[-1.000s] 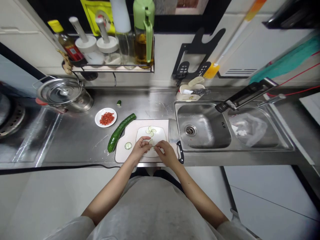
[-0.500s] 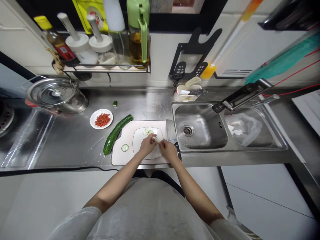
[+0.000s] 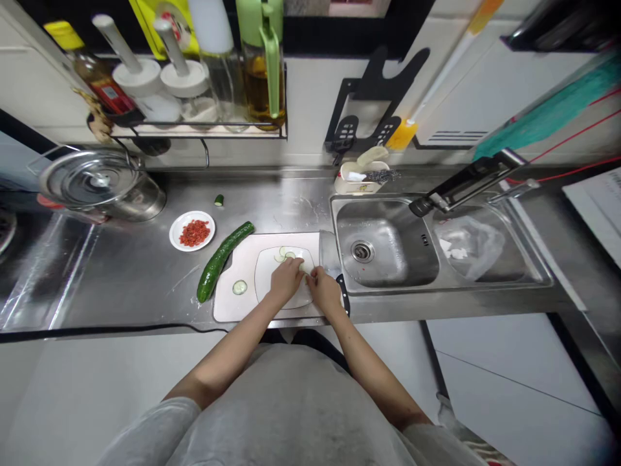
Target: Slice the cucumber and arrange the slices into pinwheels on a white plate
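Observation:
A white plate [image 3: 264, 275] with a thin dark rim lies on the pale cutting board [image 3: 227, 305]. Thin cucumber slices [image 3: 283, 254] overlap in a curve at the plate's far side. My left hand [image 3: 286, 281] is over the plate, fingers bent down and pinched at a pale slice, mostly hidden. Close beside it, my right hand [image 3: 326, 292] has its fingertips pinched together near the plate's right side, apparently on a slice too. One round cucumber slice [image 3: 239, 287] rests on the board's left. A whole cucumber [image 3: 224, 260] leans along the board's left edge.
A knife [image 3: 343, 294] lies along the board's right side, by the sink [image 3: 388, 249]. Further left are a small plate of red bits [image 3: 180, 243], a cucumber end [image 3: 219, 200] and a lidded steel pot [image 3: 136, 197]. Bottles and jars stand on a wall rack [image 3: 208, 133].
My left hand has turned lower over the plate, covering more of the slice between the hands. My right fingertips have shifted slightly away from the left ones. The camera has moved a little.

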Demonstrator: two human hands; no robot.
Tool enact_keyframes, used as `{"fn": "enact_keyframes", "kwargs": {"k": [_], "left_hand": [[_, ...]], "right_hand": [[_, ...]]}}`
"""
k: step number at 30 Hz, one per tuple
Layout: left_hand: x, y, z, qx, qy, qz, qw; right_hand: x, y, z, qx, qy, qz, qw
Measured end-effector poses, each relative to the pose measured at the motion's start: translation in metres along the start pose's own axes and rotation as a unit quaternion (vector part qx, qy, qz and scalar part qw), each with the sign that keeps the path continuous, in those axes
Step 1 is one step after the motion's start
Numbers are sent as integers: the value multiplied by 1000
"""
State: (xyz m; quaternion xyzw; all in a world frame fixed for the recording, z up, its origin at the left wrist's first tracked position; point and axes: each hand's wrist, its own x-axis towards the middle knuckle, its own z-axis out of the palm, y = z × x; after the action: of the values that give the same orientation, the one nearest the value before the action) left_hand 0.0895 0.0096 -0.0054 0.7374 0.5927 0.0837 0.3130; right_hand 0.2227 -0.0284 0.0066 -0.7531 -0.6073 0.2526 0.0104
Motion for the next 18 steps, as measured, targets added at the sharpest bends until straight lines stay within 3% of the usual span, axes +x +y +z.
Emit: {"fn": "enact_keyframes", "kwargs": {"k": [10,18], "left_hand": [[-2,2,0,31,-5,-38,999],[-3,1,1,32,0,-31,999]], "right_hand": [[-6,1,3,23,6,14,1000],[-5,3,4,28,7,11,1000]]}}
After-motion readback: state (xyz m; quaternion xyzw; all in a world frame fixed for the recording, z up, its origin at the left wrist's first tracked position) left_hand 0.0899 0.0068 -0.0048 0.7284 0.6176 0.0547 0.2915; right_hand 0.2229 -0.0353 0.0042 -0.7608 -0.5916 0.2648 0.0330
